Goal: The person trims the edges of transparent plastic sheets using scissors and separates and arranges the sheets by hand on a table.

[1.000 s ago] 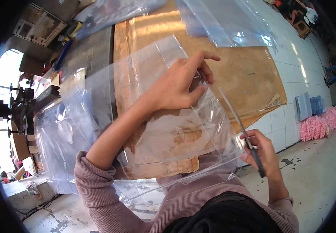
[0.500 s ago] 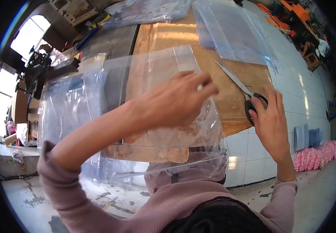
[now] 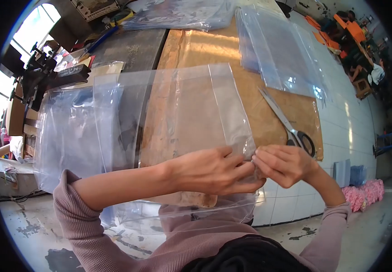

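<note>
A large clear plastic sheet [image 3: 191,109] with a folded strip along its right side lies over the table in front of me. My left hand [image 3: 216,170] is closed at the sheet's right edge, its fingers bent inward. Facing it, my right hand [image 3: 284,164] pinches the same edge, the fingertips of both hands nearly meeting. Scissors [image 3: 281,115] with black handles rest on the brown board, just beyond my right hand, which partly covers one handle loop. To the left, more clear plastic sheets [image 3: 73,127] overlap on the table.
Stacks of clear plastic lie at the back [image 3: 182,16] and back right [image 3: 282,52]. The brown board [image 3: 291,102] ends on the right above white tiles [image 3: 341,122]. A black metal clamp-like device [image 3: 41,77] stands at left. Pink bundles [image 3: 366,192] sit on the floor.
My right hand has left the scissors, which now lie on the board, and moved left to the sheet's edge. My left hand has come down toward me along that edge.
</note>
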Demonstrator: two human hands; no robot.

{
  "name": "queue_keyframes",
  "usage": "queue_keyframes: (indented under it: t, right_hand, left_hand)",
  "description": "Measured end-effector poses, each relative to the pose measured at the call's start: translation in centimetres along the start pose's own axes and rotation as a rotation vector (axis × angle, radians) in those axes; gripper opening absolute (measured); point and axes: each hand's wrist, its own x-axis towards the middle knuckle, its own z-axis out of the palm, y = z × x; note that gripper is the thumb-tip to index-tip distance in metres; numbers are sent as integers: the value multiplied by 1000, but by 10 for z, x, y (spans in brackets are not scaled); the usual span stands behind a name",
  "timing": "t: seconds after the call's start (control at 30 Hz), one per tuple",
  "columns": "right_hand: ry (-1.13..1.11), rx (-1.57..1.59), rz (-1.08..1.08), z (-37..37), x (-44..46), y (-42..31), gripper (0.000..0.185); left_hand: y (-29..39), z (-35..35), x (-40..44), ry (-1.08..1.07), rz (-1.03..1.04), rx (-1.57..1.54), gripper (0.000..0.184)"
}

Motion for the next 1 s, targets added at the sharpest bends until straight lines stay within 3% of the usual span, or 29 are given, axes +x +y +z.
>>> queue_keyframes:
  t: [0.03,0.27,0.37,0.47,0.57,0.63,0.77,0.87,1.0]
  right_hand:
    - [-34,21,7,-2,2,2,29]
    - [-77,138,19,2,3,14,24]
    - [-145,224,264,1,10,11,23]
    - [-72,288,440,7,14,13,22]
    - [-119,-46,468,14,23,29,18]
    - [6,160,730,16,37,55,11]
    - [186,-143,755,37,51,132,6]
    - [155,-143,673,32,78,160,7]
    - [-50,20,700,14,73,133,7]
  left_hand:
    - [0,10,1,82,-15,-62,33]
    - [-6,25,0,157,-64,-359,28]
    - [-8,23,0,114,-67,-376,27]
    - [-12,22,0,106,-47,-431,26]
    - [-13,21,1,114,-62,-449,25]
    - [-14,20,1,100,-59,-449,25]
    - [-11,24,2,109,-56,-403,28]
    - [-11,25,2,115,-58,-379,32]
    - [-6,29,-1,133,-68,-357,38]
